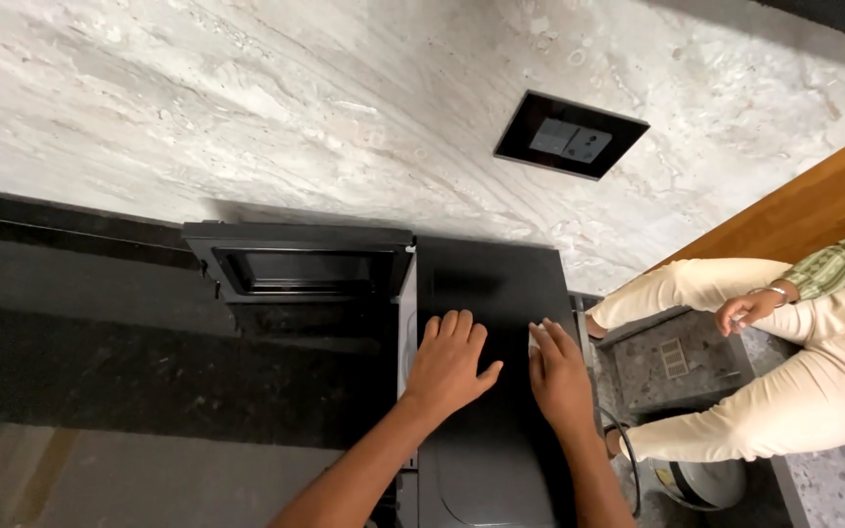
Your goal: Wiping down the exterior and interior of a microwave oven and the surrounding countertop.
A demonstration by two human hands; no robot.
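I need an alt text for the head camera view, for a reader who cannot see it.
Seen from above, a person's left hand and right hand rest flat on top of a black microwave oven, whose door stands open to the left. Behind is a marble wall with a black socket plate; another person sits at right.

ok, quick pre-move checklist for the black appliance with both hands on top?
1. Left hand flat on the black appliance top: ok.
2. Right hand flat on the same top, beside the left: ok.
3. Appliance door shut: not ok, it hangs open to the left.
4. Cable at the right edge free of snags: cannot tell, its ends are hidden.
5. Right side free of people: not ok, a seated person's legs sit close by.
6. Firm grip on an edge: not ok, palms only rest on top.
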